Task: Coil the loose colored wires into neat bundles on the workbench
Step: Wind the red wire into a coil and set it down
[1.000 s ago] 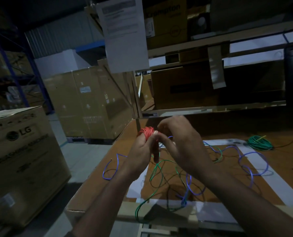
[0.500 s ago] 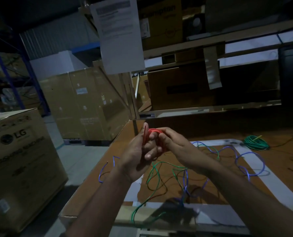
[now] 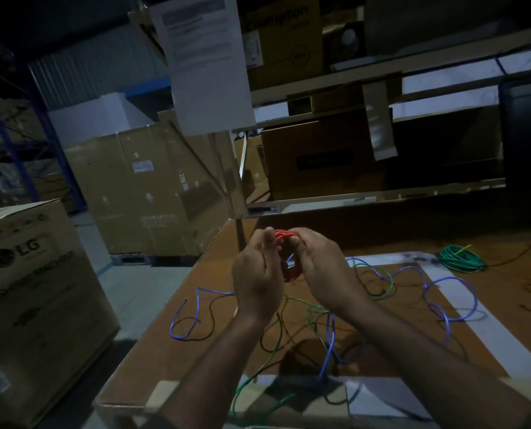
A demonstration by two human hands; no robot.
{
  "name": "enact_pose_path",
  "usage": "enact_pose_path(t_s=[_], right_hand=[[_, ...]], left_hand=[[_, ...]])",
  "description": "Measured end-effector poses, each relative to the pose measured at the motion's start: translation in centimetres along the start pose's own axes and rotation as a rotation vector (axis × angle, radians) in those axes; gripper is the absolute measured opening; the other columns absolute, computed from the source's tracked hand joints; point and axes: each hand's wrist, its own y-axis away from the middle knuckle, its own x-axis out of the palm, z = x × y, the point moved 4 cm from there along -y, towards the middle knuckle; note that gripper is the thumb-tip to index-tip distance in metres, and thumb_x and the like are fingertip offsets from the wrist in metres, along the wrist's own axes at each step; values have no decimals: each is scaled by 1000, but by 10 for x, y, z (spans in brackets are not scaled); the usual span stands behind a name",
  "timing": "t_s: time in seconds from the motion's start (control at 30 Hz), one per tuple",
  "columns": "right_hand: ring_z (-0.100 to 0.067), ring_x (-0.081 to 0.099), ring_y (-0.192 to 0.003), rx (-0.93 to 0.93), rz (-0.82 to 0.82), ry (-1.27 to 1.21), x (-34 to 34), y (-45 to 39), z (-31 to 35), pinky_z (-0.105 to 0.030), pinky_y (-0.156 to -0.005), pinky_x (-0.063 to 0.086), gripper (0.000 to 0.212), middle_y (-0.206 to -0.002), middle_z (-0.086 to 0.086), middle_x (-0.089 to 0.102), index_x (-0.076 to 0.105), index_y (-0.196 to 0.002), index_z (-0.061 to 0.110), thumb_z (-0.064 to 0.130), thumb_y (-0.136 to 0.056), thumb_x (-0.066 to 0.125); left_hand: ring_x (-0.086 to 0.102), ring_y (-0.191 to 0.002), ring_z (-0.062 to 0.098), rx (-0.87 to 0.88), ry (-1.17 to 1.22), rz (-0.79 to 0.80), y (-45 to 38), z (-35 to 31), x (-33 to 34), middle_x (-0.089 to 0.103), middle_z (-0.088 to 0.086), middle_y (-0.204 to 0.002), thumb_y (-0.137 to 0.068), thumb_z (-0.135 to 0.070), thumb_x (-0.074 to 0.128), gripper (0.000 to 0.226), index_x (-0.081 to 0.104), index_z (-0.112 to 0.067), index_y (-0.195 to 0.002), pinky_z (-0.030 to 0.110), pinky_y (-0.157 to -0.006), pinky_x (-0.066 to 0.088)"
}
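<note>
One red wire coil [image 3: 284, 253] is clamped above the counter [image 3: 196, 274] in the grip of two hands, left hand [image 3: 256, 280] and right hand [image 3: 323, 270]. One loose blue wire [image 3: 443, 308], one loose green wire [image 3: 273, 335] and one coiled green bundle [image 3: 461, 258] are seen on it.

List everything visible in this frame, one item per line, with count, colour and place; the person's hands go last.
red wire coil: 1, red, held between both hands above the workbench
green wire bundle: 1, green, coiled, far right of the workbench
loose blue wire: count unclear, blue, sprawled across the workbench
loose green wire: count unclear, green, tangled under the hands, trailing over the near edge
workbench: 1, brown with white strips, foreground
LG box: 1, brown cardboard, floor at left
large cartons: at least 2, brown, behind the bench
paper sheet: 1, white, hanging top centre
shelf boxes: several, brown, on shelving behind
left hand: 1, holding the coil
right hand: 1, holding the coil
</note>
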Motion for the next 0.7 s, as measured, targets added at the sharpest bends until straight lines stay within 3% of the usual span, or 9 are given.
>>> enact_pose_path(t_s=[0.1, 0.23, 0.33, 0.47, 0.53, 0.63, 0.7], right_hand=[[-7, 58, -96, 76, -6, -8, -3, -8, -10, -13, -70, 41, 33, -107, 7, 57, 56, -121, 18, 38, -109, 32], [-9, 58, -92, 124, 7, 12, -6, -16, -23, -14, -65, 38, 39, -104, 4, 59, 55, -116, 18, 45, -106, 30], [-6, 59, -88, 145, 35, 9, -5, -21, -32, -15, -64, 40, 45, -100, 4, 60, 55, -114, 19, 52, -103, 26], [-10, 62, -90, 208, 39, -131, -3, -25, -42, -24, -71, 47, 44, -95, 3, 62, 58, -106, 19, 50, -106, 26], [-12, 63, -94, 300, 30, -276, -2, -26, -47, -28, -76, 50, 44, -99, -1, 65, 60, -104, 20, 49, -107, 26], [-3, 58, -91, 440, 54, -477, -1, -25, -57, -20, -70, 42, 38, -97, 5, 62, 57, -99, 28, 49, -108, 27], [-3, 59, -92, 494, 102, -582, -1, -26, -65, -20, -73, 43, 41, -98, 6, 64, 59, -111, 25, 52, -107, 28]], left_hand=[[57, -62, 2, 8, 135, 175, -7, 8, 11, 56, -6, -73, -91, -81, 30, 62, 56, -25, -96, 18, -54, 45], [61, -76, -3, -14, 155, 356, -16, 18, 24, 59, -3, -89, -100, -54, 40, 43, 56, -15, -112, 18, -66, 50], [61, -73, 1, -18, 157, 316, -22, 29, 33, 60, -4, -86, -103, -53, 40, 36, 57, -21, -108, 24, -64, 51], [60, -72, 9, -60, 226, 274, -26, 41, 50, 62, 8, -85, -103, -50, 40, 46, 58, -8, -107, 30, -61, 51], [58, -68, 7, -24, 193, 264, -28, 45, 57, 61, 3, -80, -101, -56, 39, 48, 57, -11, -101, 29, -58, 48], [56, -62, 2, 68, 71, 248, -30, 52, 65, 57, -8, -73, -101, -65, 34, 43, 52, -27, -95, 20, -56, 41], [57, -62, 2, 105, 24, 232, -31, 56, 69, 57, -10, -74, -100, -69, 30, 48, 51, -26, -96, 19, -55, 41]])
